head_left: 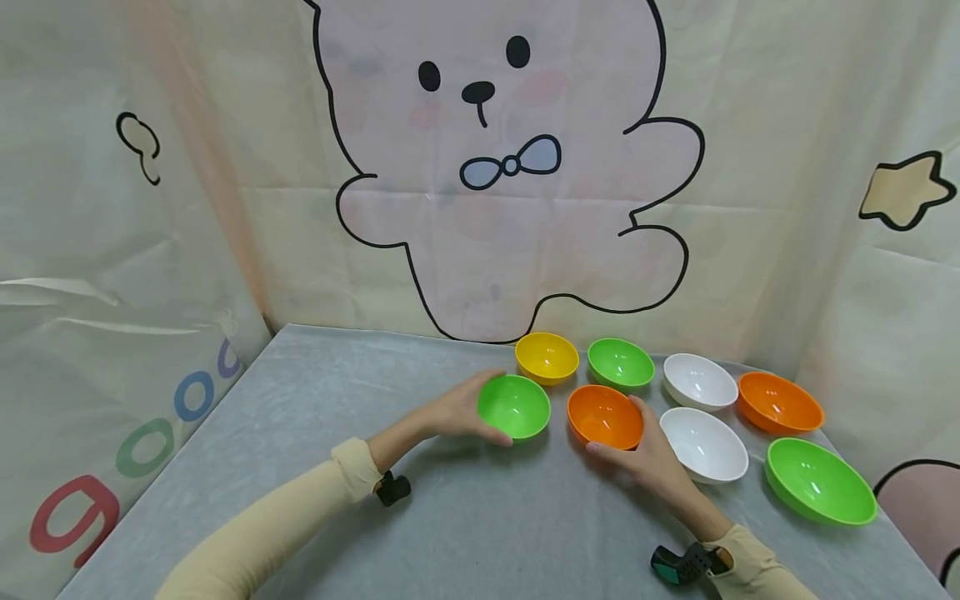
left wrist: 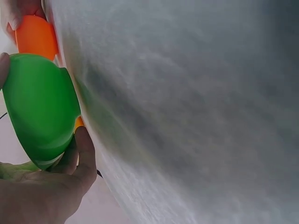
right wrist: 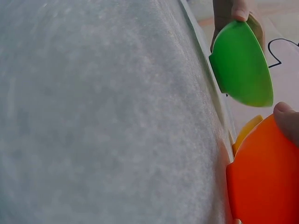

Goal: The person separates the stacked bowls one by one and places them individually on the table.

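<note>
My left hand (head_left: 459,412) grips a small green bowl (head_left: 513,407) by its left side, thumb at the near rim and fingers around the far side. In the left wrist view this green bowl (left wrist: 42,107) shows its outer wall and foot, tilted a little above the cloth. A small orange bowl (head_left: 604,417) is held at its right side by my right hand (head_left: 654,458). The right wrist view shows the thumb on the upper rim of that orange bowl (right wrist: 264,177), its foot close to the cloth. Both bowls face upward, side by side with a gap between them.
Behind them stand a yellow bowl (head_left: 547,358) and another green bowl (head_left: 620,363). To the right are a rear white bowl (head_left: 699,382), a front white bowl (head_left: 703,445), a larger orange bowl (head_left: 780,402) and a larger green bowl (head_left: 821,482). Grey cloth (head_left: 315,400) covers the table.
</note>
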Available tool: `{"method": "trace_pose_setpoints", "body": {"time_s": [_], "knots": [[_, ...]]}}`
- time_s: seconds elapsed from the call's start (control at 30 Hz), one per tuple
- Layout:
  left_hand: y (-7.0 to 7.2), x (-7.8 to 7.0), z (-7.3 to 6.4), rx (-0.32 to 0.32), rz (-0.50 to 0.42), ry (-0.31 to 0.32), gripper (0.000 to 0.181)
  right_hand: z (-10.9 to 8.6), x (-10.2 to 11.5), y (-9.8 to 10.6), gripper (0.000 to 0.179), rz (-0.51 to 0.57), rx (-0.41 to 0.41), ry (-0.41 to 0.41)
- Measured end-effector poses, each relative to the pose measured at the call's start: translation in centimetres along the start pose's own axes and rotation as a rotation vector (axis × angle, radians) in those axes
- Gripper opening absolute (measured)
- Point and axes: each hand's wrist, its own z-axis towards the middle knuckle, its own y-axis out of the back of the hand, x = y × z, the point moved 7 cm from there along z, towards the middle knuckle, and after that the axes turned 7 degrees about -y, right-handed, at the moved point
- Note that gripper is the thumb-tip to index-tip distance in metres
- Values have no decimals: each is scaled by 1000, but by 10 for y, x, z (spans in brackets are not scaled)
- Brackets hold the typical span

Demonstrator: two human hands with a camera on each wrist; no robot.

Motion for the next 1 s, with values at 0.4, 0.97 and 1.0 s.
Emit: {"method": "trace_pose_setpoints", "body": {"time_s": [0.4,0.97,1.0], "knots": [[-10,-9,13,4,-36,-69,105,0,1,0,113,13,6,-1],[-14,-12,20,19,-39,-97,97,1,-1,0,114,15,-1,-1],[-15,-11,20,20,-38,-97,96,1,-2,-1,114,16,-2,-2]]}}
